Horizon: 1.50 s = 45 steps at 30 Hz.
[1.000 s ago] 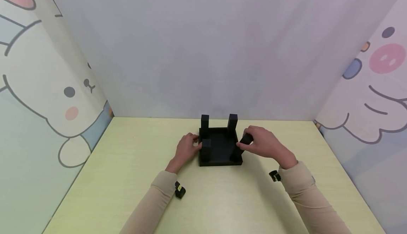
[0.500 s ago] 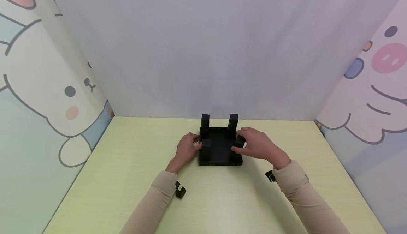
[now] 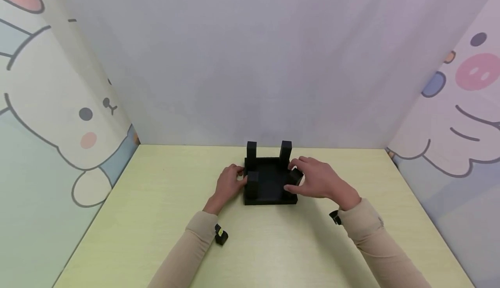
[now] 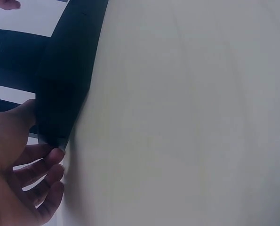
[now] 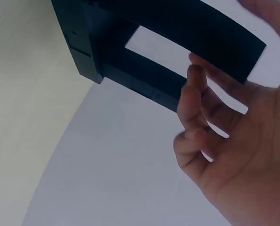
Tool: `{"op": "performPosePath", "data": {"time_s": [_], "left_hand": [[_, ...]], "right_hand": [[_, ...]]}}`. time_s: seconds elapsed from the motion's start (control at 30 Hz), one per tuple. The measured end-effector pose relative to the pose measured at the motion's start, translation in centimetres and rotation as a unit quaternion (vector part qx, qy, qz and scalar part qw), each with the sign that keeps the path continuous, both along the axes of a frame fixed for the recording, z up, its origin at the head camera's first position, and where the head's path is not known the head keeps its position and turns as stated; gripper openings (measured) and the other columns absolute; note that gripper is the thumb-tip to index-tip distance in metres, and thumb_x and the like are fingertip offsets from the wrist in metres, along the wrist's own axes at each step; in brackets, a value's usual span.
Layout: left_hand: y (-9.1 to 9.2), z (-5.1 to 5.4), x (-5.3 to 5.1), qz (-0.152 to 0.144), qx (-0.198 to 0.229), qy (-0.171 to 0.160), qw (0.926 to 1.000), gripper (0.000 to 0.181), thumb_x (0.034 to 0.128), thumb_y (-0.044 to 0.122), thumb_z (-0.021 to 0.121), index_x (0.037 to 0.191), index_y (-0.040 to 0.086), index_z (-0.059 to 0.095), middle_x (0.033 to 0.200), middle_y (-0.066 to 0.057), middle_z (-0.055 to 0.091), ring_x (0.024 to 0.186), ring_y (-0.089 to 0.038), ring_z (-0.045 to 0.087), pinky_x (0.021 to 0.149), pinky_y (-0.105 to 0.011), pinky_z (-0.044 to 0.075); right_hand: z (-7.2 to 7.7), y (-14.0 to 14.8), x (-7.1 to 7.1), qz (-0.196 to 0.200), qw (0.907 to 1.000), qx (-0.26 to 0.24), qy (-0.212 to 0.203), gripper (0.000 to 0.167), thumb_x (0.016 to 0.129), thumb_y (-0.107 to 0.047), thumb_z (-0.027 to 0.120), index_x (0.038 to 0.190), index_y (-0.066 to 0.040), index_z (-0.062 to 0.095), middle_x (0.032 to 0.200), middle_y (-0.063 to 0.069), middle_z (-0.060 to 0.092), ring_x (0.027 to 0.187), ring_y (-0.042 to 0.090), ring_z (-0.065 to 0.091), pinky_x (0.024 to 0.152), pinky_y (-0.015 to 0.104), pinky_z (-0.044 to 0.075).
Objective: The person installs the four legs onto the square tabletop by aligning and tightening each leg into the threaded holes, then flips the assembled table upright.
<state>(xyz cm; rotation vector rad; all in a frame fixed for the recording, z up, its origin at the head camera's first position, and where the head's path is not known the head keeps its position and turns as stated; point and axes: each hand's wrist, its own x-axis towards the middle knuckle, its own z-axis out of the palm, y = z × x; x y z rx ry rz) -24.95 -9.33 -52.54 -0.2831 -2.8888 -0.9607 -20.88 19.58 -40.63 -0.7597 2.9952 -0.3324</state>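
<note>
A black square frame [image 3: 269, 201] with a shallow rim and upright legs at its corners, like a small upside-down table, lies on the tabletop. At its left side, my left hand [image 3: 228, 183] grips the edge, thumb by the near left leg [image 3: 252, 186]; the left wrist view shows fingertips curled at a corner of the black frame [image 4: 64, 89]. My right hand [image 3: 318, 178] holds the near right leg [image 3: 295, 177] between thumb and fingers. That leg leans slightly outward, its base partly hidden. In the right wrist view, fingers curl behind the black leg [image 5: 201, 37].
The pale yellow tabletop [image 3: 156, 218] spreads around the frame. A grey-white back wall [image 3: 258, 71] rises behind it, with cartoon-printed panels at both sides. A small black device [image 3: 220, 234] sits at the left wrist, another [image 3: 335, 216] at the right.
My right hand first moved left, bringing the outward-leaning near right leg more upright; then it shifted slightly back right, with the leg leaning a little again. The left hand stays in place.
</note>
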Motion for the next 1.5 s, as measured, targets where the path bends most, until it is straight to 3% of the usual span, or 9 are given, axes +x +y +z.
{"op": "performPosePath", "data": {"time_s": [0.13,0.3,0.53,0.73,0.83,0.93,1.07,1.17,1.5], "left_hand": [[-0.1,-0.1,0.0,0.000,0.001,0.003,1.0000,0.025,0.0930,0.025,0.071,0.104,0.002,0.074,0.092,-0.008,0.067,0.083,-0.020,0.056,0.072,-0.034,0.046],[-0.2,-0.2,-0.1,0.003,0.001,0.001,1.0000,0.026,0.0935,0.026,0.071,0.105,0.003,0.074,0.094,-0.008,0.067,0.084,-0.021,0.057,0.073,-0.035,0.047],[-0.3,-0.3,-0.1,0.005,0.001,-0.002,1.0000,0.027,0.0937,0.027,0.071,0.105,0.003,0.074,0.095,-0.009,0.067,0.085,-0.022,0.057,0.074,-0.036,0.047],[-0.3,-0.3,-0.1,0.003,0.003,-0.004,1.0000,0.029,0.0935,0.026,0.071,0.109,0.002,0.074,0.096,-0.008,0.067,0.086,-0.021,0.056,0.075,-0.036,0.048],[-0.2,-0.1,-0.1,0.002,0.005,-0.002,1.0000,0.029,0.0932,0.026,0.071,0.109,0.001,0.074,0.096,-0.009,0.068,0.086,-0.022,0.057,0.075,-0.037,0.048],[-0.2,0.1,0.0,0.005,0.006,0.001,1.0000,0.029,0.0929,0.026,0.071,0.108,0.002,0.075,0.095,-0.009,0.068,0.086,-0.022,0.058,0.075,-0.037,0.049],[-0.2,0.3,0.0,0.006,0.010,-0.004,0.9999,0.030,0.0933,0.027,0.071,0.109,0.002,0.075,0.096,-0.010,0.069,0.087,-0.023,0.058,0.076,-0.037,0.049],[-0.1,0.3,0.1,0.006,0.005,-0.003,1.0000,0.030,0.0935,0.026,0.071,0.110,0.002,0.075,0.095,-0.010,0.068,0.086,-0.022,0.058,0.075,-0.036,0.048],[0.0,0.0,0.0,0.011,-0.008,-0.005,0.9999,0.032,0.0949,0.029,0.070,0.113,0.003,0.074,0.097,-0.008,0.068,0.087,-0.021,0.058,0.075,-0.035,0.048]], "right_hand": [[0.6,0.5,0.0,0.016,0.9995,-0.009,-0.027,0.054,0.083,-0.043,0.073,0.131,-0.024,0.059,0.113,-0.002,0.063,0.098,0.017,0.063,0.073,0.038,0.051],[0.8,0.9,-0.2,0.028,0.9989,-0.029,-0.022,0.044,0.080,-0.028,0.070,0.124,-0.025,0.062,0.101,-0.005,0.059,0.083,0.010,0.053,0.067,0.030,0.043],[0.5,0.9,-0.3,0.026,0.9986,-0.045,0.009,0.019,0.086,-0.033,0.069,0.101,-0.022,0.066,0.092,-0.003,0.060,0.075,0.007,0.048,0.067,0.028,0.041],[0.4,1.2,-0.5,0.016,0.9992,-0.034,0.015,0.025,0.085,-0.043,0.073,0.085,-0.021,0.060,0.086,-0.005,0.058,0.073,0.006,0.047,0.066,0.027,0.041],[0.5,1.4,-0.6,0.014,0.9995,-0.027,0.010,0.029,0.084,-0.047,0.075,0.090,-0.022,0.063,0.085,-0.008,0.056,0.074,0.007,0.048,0.066,0.027,0.041],[0.6,1.5,-0.5,0.019,0.9995,-0.024,0.001,0.036,0.083,-0.048,0.076,0.106,-0.023,0.066,0.087,-0.009,0.054,0.074,0.007,0.047,0.065,0.027,0.040],[1.0,1.7,-0.3,0.031,0.9991,-0.022,-0.016,0.047,0.082,-0.037,0.074,0.127,-0.026,0.064,0.088,-0.009,0.051,0.070,0.006,0.043,0.061,0.026,0.036],[1.2,1.6,-0.2,0.043,0.9985,-0.027,-0.020,0.049,0.082,-0.027,0.069,0.131,-0.026,0.064,0.089,-0.008,0.051,0.067,0.005,0.040,0.059,0.025,0.034],[1.0,1.2,-0.4,0.032,0.9985,-0.043,0.006,0.022,0.087,-0.040,0.074,0.098,-0.023,0.067,0.085,-0.006,0.054,0.067,0.007,0.043,0.063,0.025,0.037]]}}
